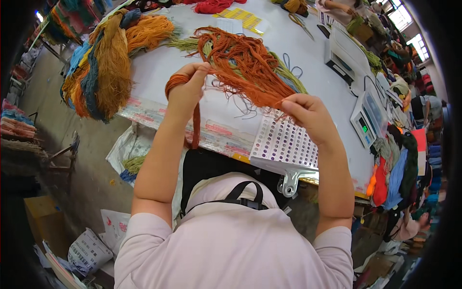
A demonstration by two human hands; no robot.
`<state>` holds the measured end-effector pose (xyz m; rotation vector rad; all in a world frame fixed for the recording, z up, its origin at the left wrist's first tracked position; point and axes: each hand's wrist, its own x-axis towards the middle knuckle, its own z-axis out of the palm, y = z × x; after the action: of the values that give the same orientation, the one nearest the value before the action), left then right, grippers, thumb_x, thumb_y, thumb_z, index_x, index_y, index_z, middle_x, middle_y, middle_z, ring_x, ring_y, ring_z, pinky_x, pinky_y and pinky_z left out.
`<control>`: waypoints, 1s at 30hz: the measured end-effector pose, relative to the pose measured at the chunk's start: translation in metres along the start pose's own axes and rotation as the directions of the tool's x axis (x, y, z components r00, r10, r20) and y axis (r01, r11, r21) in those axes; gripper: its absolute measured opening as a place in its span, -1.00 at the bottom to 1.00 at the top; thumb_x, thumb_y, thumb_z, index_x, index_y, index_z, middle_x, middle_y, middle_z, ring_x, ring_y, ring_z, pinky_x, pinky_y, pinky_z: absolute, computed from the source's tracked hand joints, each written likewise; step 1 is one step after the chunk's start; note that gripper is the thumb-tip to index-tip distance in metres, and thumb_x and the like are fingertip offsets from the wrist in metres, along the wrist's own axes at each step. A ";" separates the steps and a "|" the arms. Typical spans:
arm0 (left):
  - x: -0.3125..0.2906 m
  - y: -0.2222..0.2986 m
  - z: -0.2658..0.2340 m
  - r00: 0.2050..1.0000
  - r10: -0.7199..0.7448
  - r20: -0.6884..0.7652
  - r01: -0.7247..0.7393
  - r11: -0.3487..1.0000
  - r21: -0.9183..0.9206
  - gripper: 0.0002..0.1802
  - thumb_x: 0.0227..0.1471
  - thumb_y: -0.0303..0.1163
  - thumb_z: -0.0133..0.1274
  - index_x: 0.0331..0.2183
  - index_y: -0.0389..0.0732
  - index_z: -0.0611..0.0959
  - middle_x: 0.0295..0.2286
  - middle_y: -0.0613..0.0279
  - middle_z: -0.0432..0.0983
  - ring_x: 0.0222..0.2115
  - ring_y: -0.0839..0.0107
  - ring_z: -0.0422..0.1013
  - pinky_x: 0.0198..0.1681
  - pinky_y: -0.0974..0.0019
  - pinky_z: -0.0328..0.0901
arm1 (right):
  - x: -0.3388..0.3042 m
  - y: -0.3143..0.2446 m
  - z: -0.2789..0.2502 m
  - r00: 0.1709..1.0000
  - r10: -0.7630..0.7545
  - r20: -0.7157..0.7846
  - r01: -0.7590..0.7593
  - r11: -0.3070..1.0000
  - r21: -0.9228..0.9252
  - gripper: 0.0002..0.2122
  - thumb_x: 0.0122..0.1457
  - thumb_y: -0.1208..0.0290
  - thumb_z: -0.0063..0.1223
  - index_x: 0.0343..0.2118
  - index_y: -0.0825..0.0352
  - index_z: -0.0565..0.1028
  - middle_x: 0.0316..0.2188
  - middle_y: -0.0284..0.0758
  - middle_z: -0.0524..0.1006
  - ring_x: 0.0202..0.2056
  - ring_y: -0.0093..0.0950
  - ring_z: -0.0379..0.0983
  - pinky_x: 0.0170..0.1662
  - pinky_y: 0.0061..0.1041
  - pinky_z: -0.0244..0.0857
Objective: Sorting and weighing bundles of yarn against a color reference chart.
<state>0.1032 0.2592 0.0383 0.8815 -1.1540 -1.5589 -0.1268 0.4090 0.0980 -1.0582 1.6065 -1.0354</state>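
Observation:
A large heap of rust-orange yarn (240, 58) lies loose on the white table, its strands running toward both of my hands. My left hand (188, 86) is closed on the orange yarn, with a thick bundle wrapped round the hand and a tail hanging past the table's front edge. To the right, my right hand (305, 113) pinches the strands at the heap's near right end, and thin frayed ends stick out by its fingers. Strands stretch between the two hands. Olive-green yarn (288, 77) shows under the orange heap.
Hanks of brown, blue and orange yarn (113, 62) drape over the table's left edge. A sheet of dotted samples (284, 139) is clipped at the front edge. Digital scales (368, 115) and scissors (302, 25) lie to the right. Coloured hanks (394, 168) hang off the right edge.

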 end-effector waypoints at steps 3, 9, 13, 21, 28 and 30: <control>0.013 -0.018 -0.026 0.999 -0.015 -0.047 0.021 0.990 0.142 -0.78 0.11 -0.23 0.02 -0.45 -0.16 0.56 -0.71 0.57 0.20 -0.77 0.74 -0.01 -0.74 0.55 -0.12 | -0.012 0.007 -0.016 0.993 -0.021 -0.113 0.034 0.993 0.110 -0.85 0.12 0.41 0.08 -0.36 0.39 0.56 -0.61 -0.57 0.40 -0.60 -0.80 0.20 -0.55 -0.77 0.04; 0.040 -0.015 -0.099 0.973 -0.004 -0.232 0.034 0.992 0.124 -0.78 0.12 -0.23 0.01 -0.48 -0.14 0.53 -0.69 0.53 0.21 -0.74 0.71 0.04 -0.72 0.55 -0.09 | -0.032 0.043 -0.046 0.963 0.116 -0.242 -0.063 0.975 0.215 -0.82 0.15 0.42 0.04 -0.30 0.43 0.55 -0.64 -0.54 0.37 -0.73 -0.81 0.05 -0.68 -0.79 -0.12; 0.053 -0.004 -0.131 0.976 -0.037 -0.216 0.116 0.923 0.367 -0.86 0.10 -0.33 -0.02 -0.35 -0.17 0.54 -0.59 0.44 0.32 -0.69 0.65 0.12 -0.66 0.53 0.05 | -0.036 0.066 -0.058 0.935 0.105 -0.340 0.111 0.821 0.560 -0.80 0.23 0.35 -0.09 -0.22 0.38 0.44 -0.66 -0.50 0.32 -0.77 -0.79 0.02 -0.72 -0.79 -0.12; -0.019 -0.061 0.016 0.859 0.076 0.507 -0.407 0.702 0.584 -0.59 -0.05 -0.48 0.09 -0.09 -0.09 0.52 -0.18 0.34 0.43 -0.41 0.56 0.34 -0.32 0.46 0.28 | -0.042 0.087 -0.044 0.890 0.227 -0.394 0.231 0.519 0.823 -0.83 0.25 0.36 -0.15 -0.22 0.31 0.44 -0.62 -0.48 0.37 -0.76 -0.75 0.04 -0.73 -0.73 -0.11; -0.030 -0.111 0.078 0.653 -0.189 0.733 -0.576 0.504 0.644 -0.79 0.03 -0.32 -0.04 -0.29 -0.15 0.60 -0.26 0.15 0.49 -0.24 0.10 0.41 -0.18 0.15 0.31 | -0.069 0.068 -0.065 0.857 0.185 -0.481 0.384 0.392 0.836 -0.82 0.29 0.41 -0.23 -0.14 0.31 0.40 -0.63 -0.55 0.27 -0.76 -0.80 0.03 -0.76 -0.79 -0.09; -0.026 -0.114 0.071 0.689 -0.170 0.705 -0.545 0.520 0.658 -0.79 0.02 -0.32 -0.03 -0.29 -0.15 0.60 -0.26 0.13 0.49 -0.24 0.09 0.41 -0.18 0.15 0.31 | -0.084 0.074 -0.088 0.843 0.083 -0.532 0.472 0.359 0.805 -0.79 0.31 0.42 -0.30 -0.13 0.31 0.39 -0.63 -0.54 0.27 -0.76 -0.80 0.03 -0.74 -0.79 -0.06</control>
<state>0.0129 0.3119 -0.0501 0.6412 -2.6559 -1.0507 -0.2074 0.5230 0.0675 -0.1494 0.8732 -2.1831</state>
